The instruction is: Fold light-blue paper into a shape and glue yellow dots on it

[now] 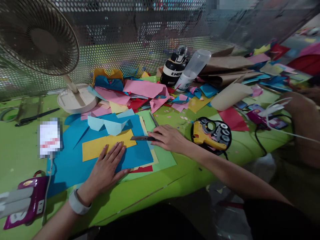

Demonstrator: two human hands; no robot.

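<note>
My left hand (106, 170) lies flat with fingers stretched, its fingertips pressing on a yellow paper strip (93, 150). Under that strip is a large blue sheet (72, 170), with pale yellow and green paper (167, 163) beneath. My right hand (167, 138) is closed on a dark flat blade (142, 138), whose tip reaches over the strip's right end. A thin grey pointed piece (153, 119) sticks out above the same fingers; I cannot tell if both belong to one tool. Just behind the strip stands a folded light-blue paper piece (113, 126).
Paper scraps (147, 90) pile along the perforated metal wall (120, 43). A fan (77, 96), a black bottle (172, 71) and a clear-topped bottle (192, 70) stand there. A yellow-handled tool (200, 135) lies right, a purple power strip (27, 200) left. Another person's arm (305, 126) is far right.
</note>
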